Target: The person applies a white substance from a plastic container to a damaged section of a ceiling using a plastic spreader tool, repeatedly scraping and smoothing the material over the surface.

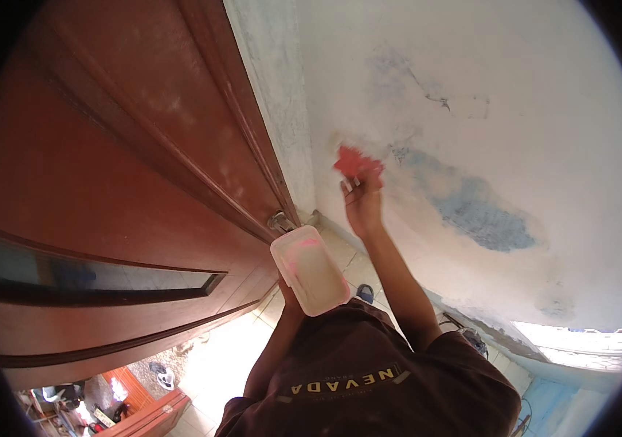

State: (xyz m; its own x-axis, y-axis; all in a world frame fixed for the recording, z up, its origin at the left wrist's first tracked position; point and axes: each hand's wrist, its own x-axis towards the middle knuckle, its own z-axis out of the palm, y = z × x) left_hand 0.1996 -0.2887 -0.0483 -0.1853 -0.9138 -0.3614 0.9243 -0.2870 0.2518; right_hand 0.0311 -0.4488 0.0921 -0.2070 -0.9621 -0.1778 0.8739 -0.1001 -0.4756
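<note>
My left hand (pixel 290 297) holds a rectangular translucent plastic tub (pixel 339 276) from below and the side, most of its fingers hidden behind it. Pale cream material is visible in the tub, with pink smears on its inside. My right hand (pixel 364 203) is raised at the white wall (pixel 507 175), gripping a red, ragged-edged piece (pixel 355 161). Motion blur hides whether this piece is cloth, sponge or something else, and whether it touches the wall. Right of that hand the wall carries a blue-grey worn patch (pixel 485 213) and several dark scuffs.
A brown wooden door (pixel 141 153) with a narrow glass pane (pixel 97 276) stands close on my left; its metal handle (pixel 281 221) is just beside the tub. Pale floor tiles (pixel 338 248) lie below. Red-brown wooden furniture (pixel 147 415) with assorted items is at the lower left.
</note>
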